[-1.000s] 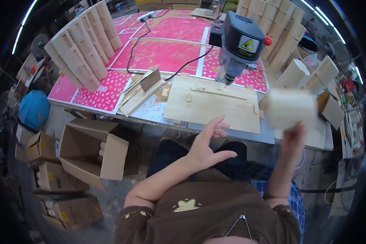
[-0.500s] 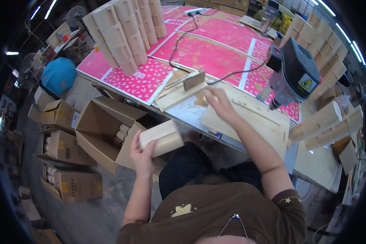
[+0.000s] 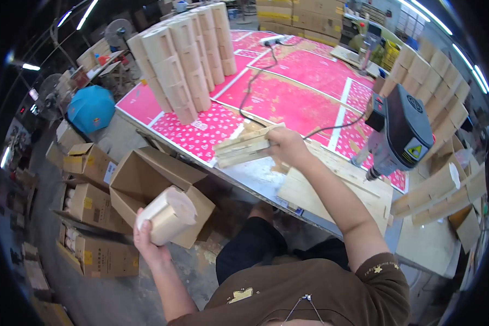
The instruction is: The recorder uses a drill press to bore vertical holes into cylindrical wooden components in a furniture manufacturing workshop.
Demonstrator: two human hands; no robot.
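Note:
My left hand [image 3: 148, 245] is wrapped round a pale wooden cylinder [image 3: 165, 214], held tilted above the floor beside an open cardboard box [image 3: 133, 176]. One round end of the cylinder faces up and to the right. My right hand [image 3: 289, 146] is closed on the right end of a wooden jig [image 3: 240, 148] made of joined strips, at the table's near edge. Whether the jig is lifted off the table I cannot tell. Right of that hand lies a flat wooden board [image 3: 315, 187], with a black and grey drill press [image 3: 405, 127] over its far right side.
Stacked wooden cylinders [image 3: 185, 60] stand at the table's far left, more stacks [image 3: 432, 76] at the right. A black cable [image 3: 250, 89] crosses the pink table cover [image 3: 288, 87]. Cartons holding cylinders [image 3: 106, 252] line the floor at left, near a blue umbrella [image 3: 91, 108].
My right hand, open above the board before, has closed on the jig's end. My left hand has moved left with the cylinder and turned its end upward. The whole view has shifted slightly.

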